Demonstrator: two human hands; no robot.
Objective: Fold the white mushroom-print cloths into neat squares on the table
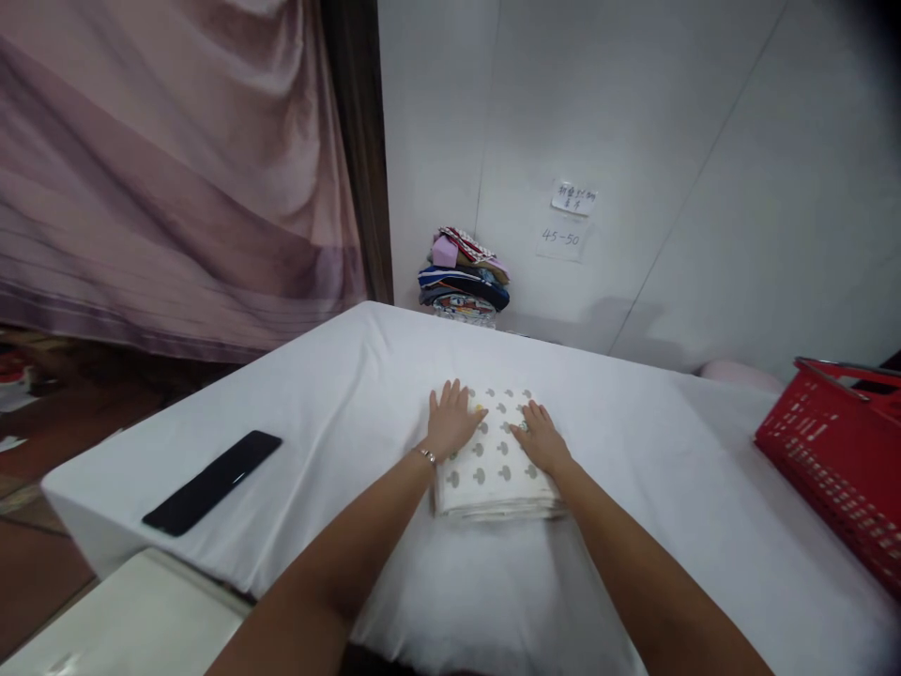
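Observation:
A white cloth with a grey printed pattern (pixel 504 472) lies folded in several layers on the white-covered table (pixel 330 404). My left hand (pixel 450 422) rests flat on its left side, fingers spread and pointing away from me. On the right side of the cloth, my right hand (pixel 542 437) also lies flat with its fingers apart. Both palms touch the top layer, and neither hand grips anything. A bracelet (pixel 426 456) circles my left wrist.
A black flat object (pixel 213 482) lies on the table at the left. At the right edge stands a red plastic basket (pixel 837 460). Folded fabrics (pixel 465 272) are stacked beyond the far edge, by a wall with paper notes (pixel 561 238). A pink curtain (pixel 175 169) hangs at the left.

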